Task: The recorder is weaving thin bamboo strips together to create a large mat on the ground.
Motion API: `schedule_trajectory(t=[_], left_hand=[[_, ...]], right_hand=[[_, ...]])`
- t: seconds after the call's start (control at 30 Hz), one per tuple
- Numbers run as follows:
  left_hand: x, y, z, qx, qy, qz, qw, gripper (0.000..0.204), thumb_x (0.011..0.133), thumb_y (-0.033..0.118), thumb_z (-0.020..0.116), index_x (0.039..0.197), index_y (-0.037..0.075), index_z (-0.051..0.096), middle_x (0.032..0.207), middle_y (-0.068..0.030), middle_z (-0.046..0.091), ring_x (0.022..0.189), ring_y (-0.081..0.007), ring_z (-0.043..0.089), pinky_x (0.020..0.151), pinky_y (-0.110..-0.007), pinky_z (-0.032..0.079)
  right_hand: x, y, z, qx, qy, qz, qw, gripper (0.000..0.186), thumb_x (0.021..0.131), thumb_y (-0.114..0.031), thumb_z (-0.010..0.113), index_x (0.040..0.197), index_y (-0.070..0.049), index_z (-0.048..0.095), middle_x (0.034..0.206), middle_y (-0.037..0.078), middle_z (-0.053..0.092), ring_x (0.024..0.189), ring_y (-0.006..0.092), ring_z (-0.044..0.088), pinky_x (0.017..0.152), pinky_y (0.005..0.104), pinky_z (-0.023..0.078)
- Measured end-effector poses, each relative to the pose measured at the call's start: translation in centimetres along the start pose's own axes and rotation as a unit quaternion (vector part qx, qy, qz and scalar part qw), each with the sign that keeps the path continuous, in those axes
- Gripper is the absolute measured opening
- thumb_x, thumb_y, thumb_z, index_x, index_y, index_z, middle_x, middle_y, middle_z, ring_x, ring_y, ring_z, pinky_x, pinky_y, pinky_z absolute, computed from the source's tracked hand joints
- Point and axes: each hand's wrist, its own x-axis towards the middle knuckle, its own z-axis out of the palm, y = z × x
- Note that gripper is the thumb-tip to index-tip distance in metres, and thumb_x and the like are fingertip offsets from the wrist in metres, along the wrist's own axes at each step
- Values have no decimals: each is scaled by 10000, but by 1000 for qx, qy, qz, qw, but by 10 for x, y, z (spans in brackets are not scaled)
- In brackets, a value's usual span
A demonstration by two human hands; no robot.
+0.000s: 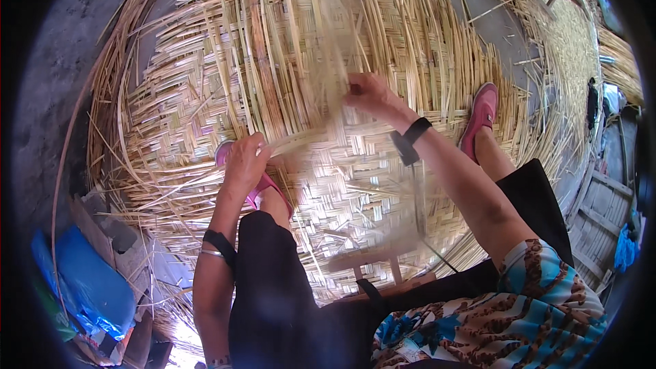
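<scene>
Nearest, at the bottom of the frame, the person's black-trousered legs [273,287] flank a broad, pale-yellow woven mat of flat split reed [362,212], which spreads from lower centre to the top edge. Left of centre, the left hand [244,162] is clamped on a flat, pale reed strip [301,141] slanting toward the middle; just above centre, the right hand [374,98] appears curled tight on blurred, upright pale strips [333,68]. The step in hand looks like weaving, with the crosswise strip being worked in among raised lengthwise ones. The next move seems to call for clearing a gap under those, passing the strip through and snugging it against the woven part nearer the body. Farther off, a straw-coloured bundle of stalks [618,61] lies at upper right
</scene>
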Motion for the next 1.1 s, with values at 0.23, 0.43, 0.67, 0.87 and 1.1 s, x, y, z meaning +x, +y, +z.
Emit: schedule_trajectory(t=[0.23, 0.43, 0.67, 0.87, 1.1], left_hand=[[-2, -5, -2, 40, 37, 18, 998, 274, 811, 261, 642, 790, -7, 588, 771, -236, 610, 785, -422, 596, 704, -489, 449], [-9, -4, -9, 82, 57, 111, 989, 183, 781, 229, 648, 794, 49, 616, 771, -201, 617, 802, -395, 603, 719, -474, 462], [-12, 15, -17, 119, 46, 84, 988, 144, 796, 198, 642, 804, 64, 591, 776, -147, 587, 782, -359, 602, 717, -474, 453], [-11, 32, -40, 185, 138, 154, 961, 261, 708, 101, 739, 928, 72, 603, 1081, -82, 540, 1040, -220, 549, 890, -399, 346], [1, 33, -21, -80, 92, 162, 979, 247, 770, 79, 670, 1001, 28, 600, 993, -119, 583, 923, -265, 591, 828, -372, 438]], right_hand=[[-15, -10, 13, 27, 230, -59, 971, 300, 796, -69, 654, 1083, -28, 578, 847, 100, 589, 571, 149, 537, 561, 327, 453], [-28, -58, 66, -186, 111, -302, 928, 346, 787, -127, 653, 1114, -49, 569, 979, 127, 612, 909, 354, 593, 770, 423, 492], [-9, -72, 111, -150, -92, -275, 945, 226, 832, -250, 628, 979, -83, 668, 864, 127, 666, 837, 317, 628, 742, 433, 500], [-12, -85, 96, -264, -77, -284, 918, 152, 834, -215, 617, 823, -80, 685, 728, 129, 635, 742, 324, 632, 638, 442, 485], [-38, -68, 97, 67, 218, -89, 970, 135, 874, -157, 587, 888, -46, 663, 615, 122, 585, 523, 262, 561, 506, 370, 449]])
